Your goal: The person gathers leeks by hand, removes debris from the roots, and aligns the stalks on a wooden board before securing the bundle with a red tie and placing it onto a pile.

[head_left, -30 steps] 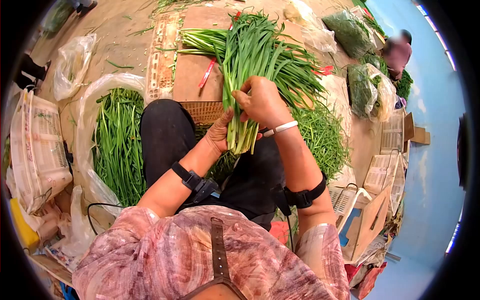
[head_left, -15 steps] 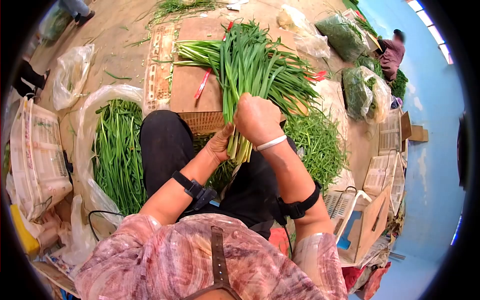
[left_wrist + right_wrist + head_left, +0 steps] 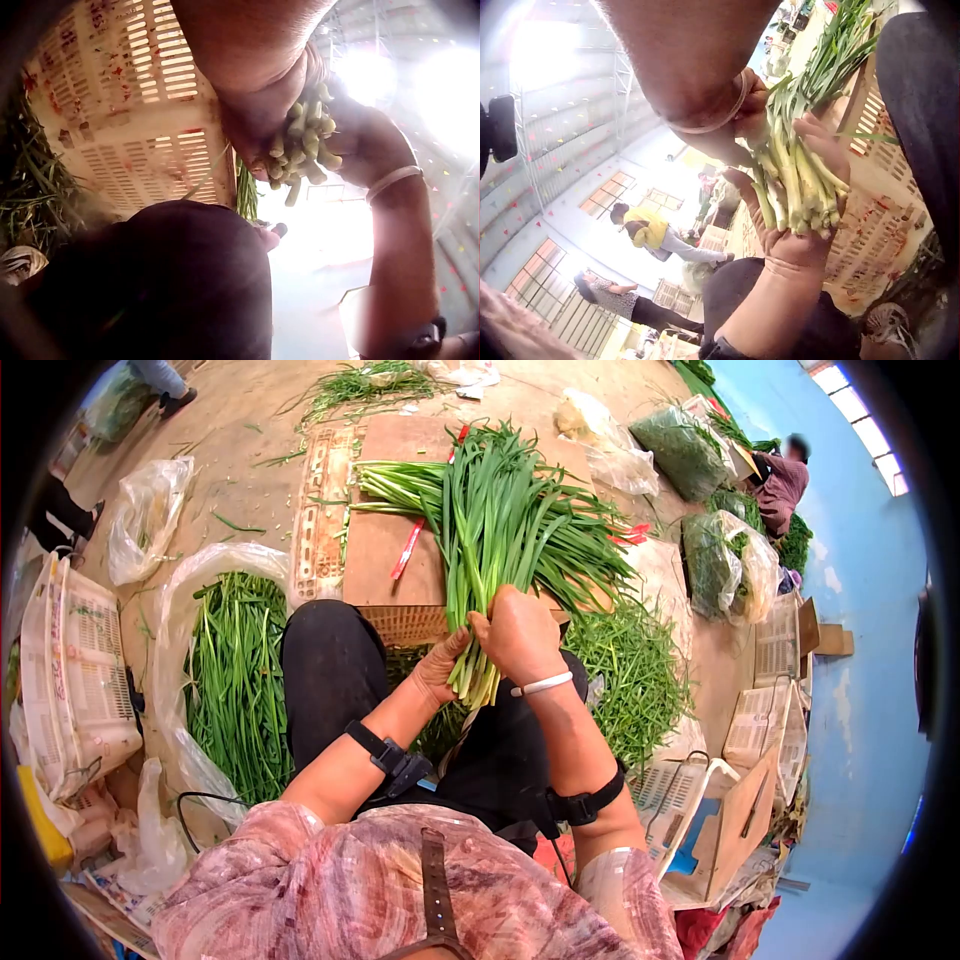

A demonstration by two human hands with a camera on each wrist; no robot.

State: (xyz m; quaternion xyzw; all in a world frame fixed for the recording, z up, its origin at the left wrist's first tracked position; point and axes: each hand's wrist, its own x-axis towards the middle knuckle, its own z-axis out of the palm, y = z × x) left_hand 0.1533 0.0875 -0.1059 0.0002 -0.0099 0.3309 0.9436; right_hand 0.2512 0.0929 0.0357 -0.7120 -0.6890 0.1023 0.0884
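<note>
A thick bunch of garlic chives [image 3: 490,545] lies across the board in front of me, its pale cut stalk ends [image 3: 802,199] toward my lap. My left hand [image 3: 438,668] holds those ends from the left; in the right wrist view its palm and fingers cup them from below. Just above, my right hand [image 3: 525,635], with a white band on the wrist, grips the stalks with curled fingers. Part of its grip is hidden behind the hand. Another bundle [image 3: 400,485] lies crosswise under the leaves, beside a red tie strip [image 3: 408,550].
The brown board [image 3: 395,575] rests on an upturned plastic crate [image 3: 154,146] before my knees. A plastic-lined heap of greens [image 3: 238,680] stands left, loose greens [image 3: 630,670] lie right. White crates [image 3: 85,670] flank both sides. Another person [image 3: 782,485] is by the blue wall.
The right hand goes from loosely bent fingers over the stalks to a closer grip on them. The left hand keeps its hold. The whole head view has tilted, so the bunch appears lower.
</note>
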